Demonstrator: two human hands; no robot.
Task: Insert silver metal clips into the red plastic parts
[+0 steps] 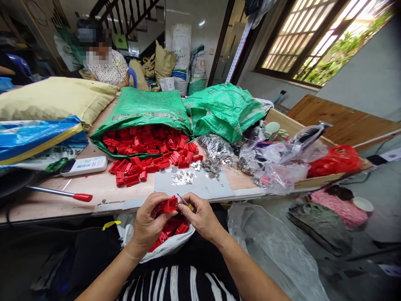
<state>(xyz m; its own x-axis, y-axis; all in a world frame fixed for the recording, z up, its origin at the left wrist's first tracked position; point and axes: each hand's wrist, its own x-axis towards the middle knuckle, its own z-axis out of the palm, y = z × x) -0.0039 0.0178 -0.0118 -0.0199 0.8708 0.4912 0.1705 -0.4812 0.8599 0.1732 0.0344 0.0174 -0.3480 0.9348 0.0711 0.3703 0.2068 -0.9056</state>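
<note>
The left hand [148,221] curls around a red plastic part [168,205], its fingers [161,204] closed on the part and holding it up just above the lap. The right hand [200,219] stays close beside it, with its fingers [187,211] pinched shut on a slim metal tool with a yellow grip [189,206]. The tool's thin tip points up and to the left, just beside the red part; whether it touches cannot be told. Both forearms rise from the bottom of the view, angling inward so that the hands nearly meet.

Below the hands, a white plastic bag [184,241] carries a heap of similar red parts [172,228]. The hands are just in front of the edge of the wooden table [94,186]. On the table, a green woven sack [140,106] lies open on its side, full of red parts [147,140] that spill into a loose pile [130,172]. Silver metal clips [183,177] lie scattered on a grey sheet [200,186] to the right of that pile. Farther left lie a screwdriver with a red handle [82,197] and a white remote control [84,166]. A co-worker [106,69] sits beyond the table.
</note>
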